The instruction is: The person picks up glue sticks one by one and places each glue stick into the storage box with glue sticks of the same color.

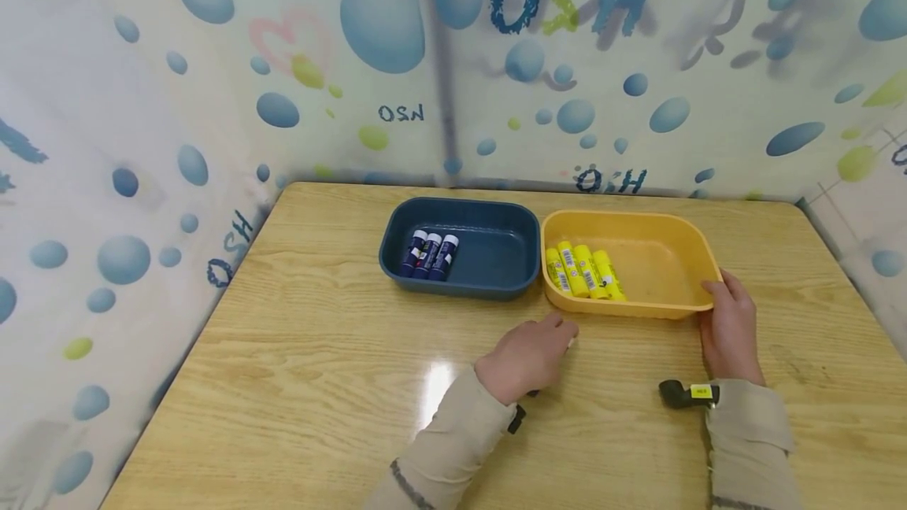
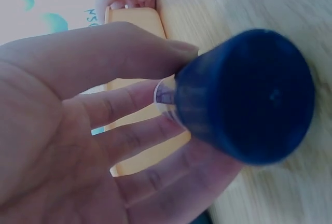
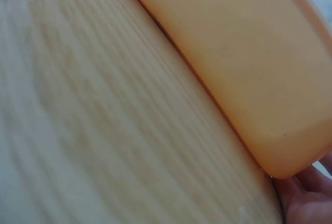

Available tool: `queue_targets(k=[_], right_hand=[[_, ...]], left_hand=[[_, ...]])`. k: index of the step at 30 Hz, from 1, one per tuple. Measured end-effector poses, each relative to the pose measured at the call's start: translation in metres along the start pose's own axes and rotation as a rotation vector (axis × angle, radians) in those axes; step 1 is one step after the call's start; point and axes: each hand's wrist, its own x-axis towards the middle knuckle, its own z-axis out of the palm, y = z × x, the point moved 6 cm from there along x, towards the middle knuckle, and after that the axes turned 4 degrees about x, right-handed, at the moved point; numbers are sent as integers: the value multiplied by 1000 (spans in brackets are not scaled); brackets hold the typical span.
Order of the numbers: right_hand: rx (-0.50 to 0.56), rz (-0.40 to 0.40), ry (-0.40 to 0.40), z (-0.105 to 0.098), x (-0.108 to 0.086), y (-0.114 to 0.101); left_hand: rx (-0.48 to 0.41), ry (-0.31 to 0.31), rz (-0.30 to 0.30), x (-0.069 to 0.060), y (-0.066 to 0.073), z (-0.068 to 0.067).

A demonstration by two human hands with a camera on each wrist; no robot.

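Observation:
My left hand (image 1: 527,356) pinches a dark blue glue stick (image 2: 249,99) between thumb and fingers, just in front of the yellow bin. Its round blue end faces the left wrist camera; in the head view the hand hides most of it. With my right hand (image 1: 733,329) I grip the right front corner of the yellow bin (image 1: 659,258), thumb at the rim. Several yellow glue sticks (image 1: 584,270) lie side by side in the bin's left part. Left of it, the dark blue bin (image 1: 496,250) holds three navy glue sticks (image 1: 428,256) with white caps.
Both bins stand side by side, nearly touching, toward the back of the wooden table (image 1: 298,352). A patterned curtain (image 1: 453,61) hangs behind the table's back edge and along its left side. A black wrist camera (image 1: 687,394) sticks out from the right cuff.

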Motion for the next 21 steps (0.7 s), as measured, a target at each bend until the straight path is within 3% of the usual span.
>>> queue_targets(k=[5,12,21], right_hand=[[-1,4,4,0,0,1],[8,-10,1,1,1,1],[29,-16,4,-1,1,0]], left_hand=[[-45,28,30,-1,1,-3],[-160,-17,-13,-5,-4,-7],[-213,-32,-13,-12,-13,-19]])
